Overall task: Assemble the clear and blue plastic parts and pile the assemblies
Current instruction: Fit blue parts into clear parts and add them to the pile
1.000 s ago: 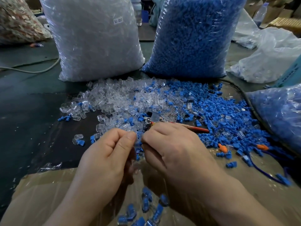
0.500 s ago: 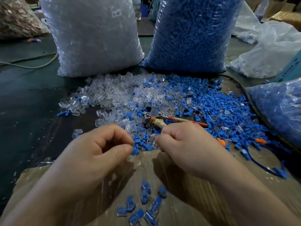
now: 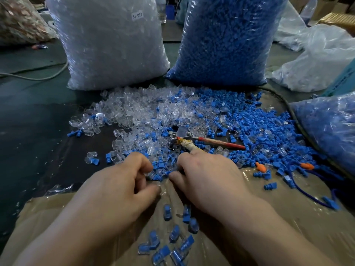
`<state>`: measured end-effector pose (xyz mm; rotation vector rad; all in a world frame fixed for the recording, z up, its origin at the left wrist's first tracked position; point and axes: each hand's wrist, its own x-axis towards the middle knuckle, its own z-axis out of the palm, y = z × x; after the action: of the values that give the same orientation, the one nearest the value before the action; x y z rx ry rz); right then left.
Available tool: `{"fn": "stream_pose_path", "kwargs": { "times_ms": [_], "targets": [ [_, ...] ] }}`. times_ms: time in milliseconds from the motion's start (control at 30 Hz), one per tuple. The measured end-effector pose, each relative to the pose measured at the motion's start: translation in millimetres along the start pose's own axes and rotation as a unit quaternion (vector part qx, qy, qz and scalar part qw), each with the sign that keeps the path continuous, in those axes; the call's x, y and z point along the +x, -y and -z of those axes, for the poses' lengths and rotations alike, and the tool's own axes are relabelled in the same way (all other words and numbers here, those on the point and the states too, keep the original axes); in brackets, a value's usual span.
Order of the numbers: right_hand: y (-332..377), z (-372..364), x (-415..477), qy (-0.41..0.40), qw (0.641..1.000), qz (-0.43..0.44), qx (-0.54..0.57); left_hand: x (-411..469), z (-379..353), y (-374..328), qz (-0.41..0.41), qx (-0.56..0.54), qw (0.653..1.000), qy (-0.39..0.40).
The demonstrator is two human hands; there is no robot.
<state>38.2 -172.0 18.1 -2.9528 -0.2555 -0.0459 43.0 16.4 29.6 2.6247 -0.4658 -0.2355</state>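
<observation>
Finished assemblies [image 3: 173, 235] lie piled nearest, between the wrists. The left hand [image 3: 119, 185] and right hand [image 3: 207, 175] curl their fingers at the loose clear parts [image 3: 134, 110] and blue parts [image 3: 255, 123] on the bench [image 3: 38, 141]; I cannot tell whether either holds one.

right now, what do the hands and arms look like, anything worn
The left hand and right hand are both bare: no gloves, rings or watch visible. The forearms are uncovered too, with no sleeves showing down to the frame's edge.
</observation>
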Motion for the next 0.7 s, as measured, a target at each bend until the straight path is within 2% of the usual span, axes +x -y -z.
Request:
{"fn": "stream_pose_path", "kwargs": {
  "times_ms": [233, 600, 700],
  "targets": [
    [-0.3, 1.0, -4.1, 0.009, 0.999, 0.026, 0.044, 7.9, -17.3, 1.4, 0.003, 0.071, 0.996, -0.061],
    [3.4, 2.4, -4.0, 0.002, 0.991, 0.069, 0.112, 9.4, -22.5, -5.9, -0.016, 0.072, 0.993, -0.088],
    [4.2, -0.1, -3.2, -0.015, 0.99, 0.066, 0.126, 8.3, -23.2, -7.0, -0.01, 0.044, 0.993, -0.108]
  ]
}}
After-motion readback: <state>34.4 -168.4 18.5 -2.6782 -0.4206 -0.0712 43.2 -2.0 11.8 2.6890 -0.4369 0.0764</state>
